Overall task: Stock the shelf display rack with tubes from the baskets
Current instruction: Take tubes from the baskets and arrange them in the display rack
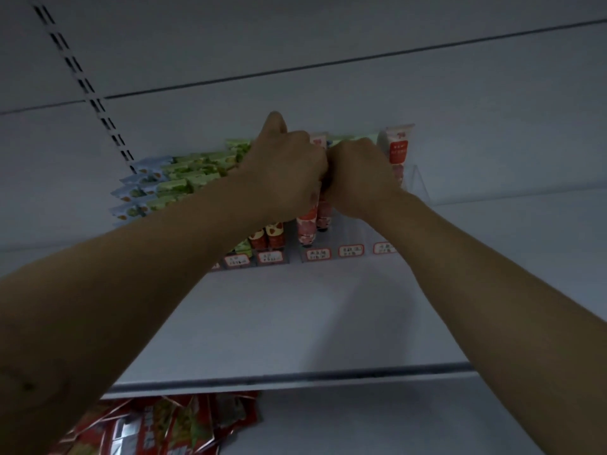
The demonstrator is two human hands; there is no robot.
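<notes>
Pink tubes (307, 226) stand in the middle lane of the display rack (416, 178), a clear-walled holder set at the back of a pale shelf (295, 323), and their upper parts run up into the seam where the two hands meet. The left hand (285, 169) and the right hand (361, 178) are pressed knuckle to knuckle over that lane, backs toward the camera, fingers curled tightly down and closed round them; the fingertips themselves are hidden behind the hands. Only the patterned lower ends show, just under the heels of both hands. One more upright tube (399, 149) stands just beside the right hand at the rack's right end, white at the top with a red panel of white writing too blurred to read. Left of the left hand lie rows of green tubes (197, 172), and below its wrist stand red tubes (266, 237) with a strawberry-like print. Price labels (318, 254) with red borders line the rack's front edge; their dark characters cannot be read. Red foil packets (164, 425) lie on the level below.
</notes>
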